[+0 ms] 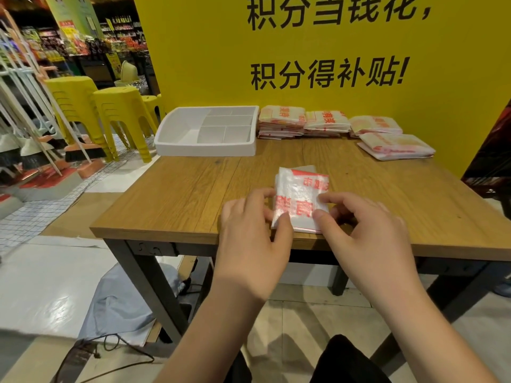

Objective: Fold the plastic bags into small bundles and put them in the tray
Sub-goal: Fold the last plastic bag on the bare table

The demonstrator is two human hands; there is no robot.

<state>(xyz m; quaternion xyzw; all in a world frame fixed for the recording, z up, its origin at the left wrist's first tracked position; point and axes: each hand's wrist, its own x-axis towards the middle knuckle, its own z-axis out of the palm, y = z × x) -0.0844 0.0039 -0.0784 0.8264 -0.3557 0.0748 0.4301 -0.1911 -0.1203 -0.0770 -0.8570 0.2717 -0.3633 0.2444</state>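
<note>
Lying pinched between left hand [249, 230] and right hand [370, 233]: plastic bag [300, 194].

One wooden tabletop [179, 194]. One white plastic tray with dividers [204, 148], at least five compartments. Four piles of folded white plastic bags with red print: first pile [282, 121], second pile [326, 123], third pile [376, 125], fourth pile [395, 147]; number of bags per pile impossible to tell. One single partly folded white-and-red plastic bag [300, 200]. Two bare hands: left grip [249, 230], right grip [365, 233]. Two tall stacks of yellow plastic stools, nearer stack [121, 111] and farther stack [72, 98], plus smaller yellow ones behind, count unclear.
</note>
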